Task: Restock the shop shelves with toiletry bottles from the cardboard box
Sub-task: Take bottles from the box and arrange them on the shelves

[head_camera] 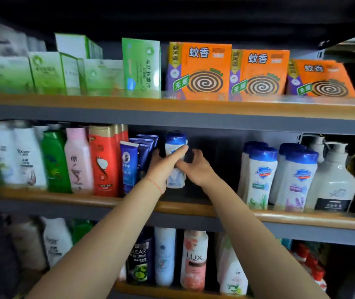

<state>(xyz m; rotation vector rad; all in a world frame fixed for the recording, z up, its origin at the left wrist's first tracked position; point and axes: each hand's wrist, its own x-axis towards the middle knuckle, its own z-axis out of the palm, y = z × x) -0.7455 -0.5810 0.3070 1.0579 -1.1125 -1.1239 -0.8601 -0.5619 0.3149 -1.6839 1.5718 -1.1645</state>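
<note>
A white toiletry bottle with a blue cap [175, 141] stands upright in the gap on the middle shelf [193, 207]. My left hand [163, 165] grips it from the left, fingers curled round its upper body. My right hand [196, 167] is at its right side, thumb against the bottle and fingers curled behind it. The lower part of the bottle shows between my wrists. The cardboard box is out of view.
Blue tubes [138, 160] and a red bottle [105, 160] stand left of the gap. Matching white blue-capped bottles [260, 175] and a pump bottle [334, 180] stand to the right. Mosquito coil boxes [200, 70] fill the top shelf, and more bottles [193, 260] the shelf below.
</note>
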